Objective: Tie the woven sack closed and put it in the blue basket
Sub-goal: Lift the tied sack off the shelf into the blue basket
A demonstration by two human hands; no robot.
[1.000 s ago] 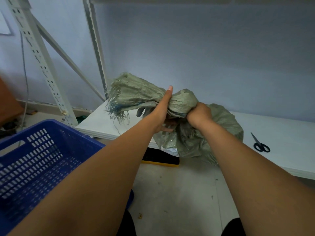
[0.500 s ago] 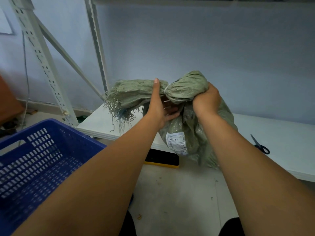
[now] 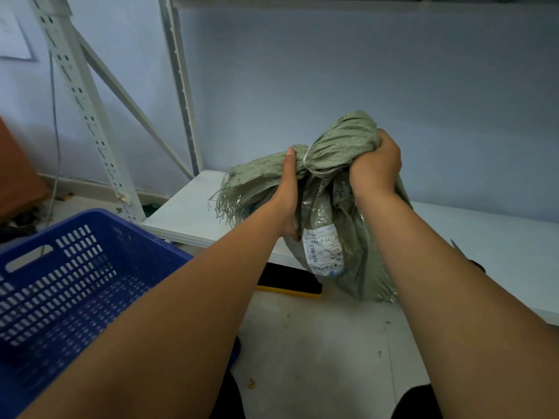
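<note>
The left hand and right hand both grip the gathered neck of the woven sack at the shelf near edge; the blue basket lies near left, beside the left arm.

Dim bluish light, soft shadows, wide-angle bending at edges

There is one view only, from the person's head. It looks forward and down along both forearms; the left hand and the right hand are near, in the middle. It faces the wall, with the floor below.
</note>
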